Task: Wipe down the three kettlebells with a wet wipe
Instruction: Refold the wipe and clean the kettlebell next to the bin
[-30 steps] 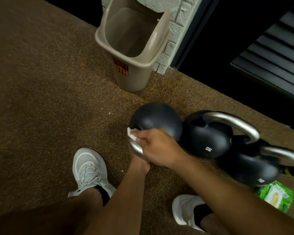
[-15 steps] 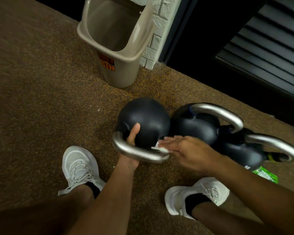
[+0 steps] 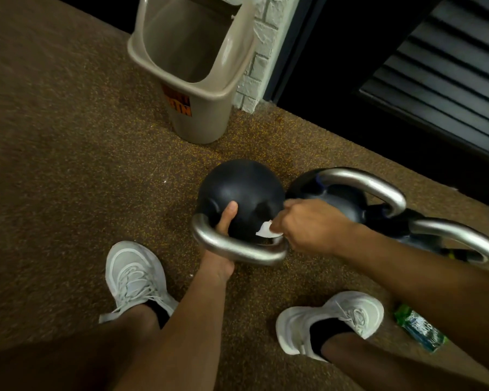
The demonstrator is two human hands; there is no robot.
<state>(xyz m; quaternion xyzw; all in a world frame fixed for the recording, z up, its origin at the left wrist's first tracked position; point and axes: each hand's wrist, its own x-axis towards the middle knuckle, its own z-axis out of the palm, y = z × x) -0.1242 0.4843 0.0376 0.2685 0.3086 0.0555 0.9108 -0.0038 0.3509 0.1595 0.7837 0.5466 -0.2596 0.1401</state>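
Gripping the steel handle from below, thumb up against the ball, the left hand [image 3: 220, 244] tips the nearest round black kettlebell [image 3: 242, 193] on the speckled brown floor [image 3: 68, 165]. The right hand [image 3: 308, 225] pinches a small white wet wipe [image 3: 264, 230] against the ball, just above the handle's right end.

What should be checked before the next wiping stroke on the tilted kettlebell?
1. Left hand has a firm grip on the handle: ok, thumb over it.
2. Wet wipe held by right hand: ok.
3. Wipe against the kettlebell: ok, at the body near the handle.
4. Wipe still wet: cannot tell.
5. Bin open for disposal: ok.
6. Wipe pack within reach: ok, by the right shoe.
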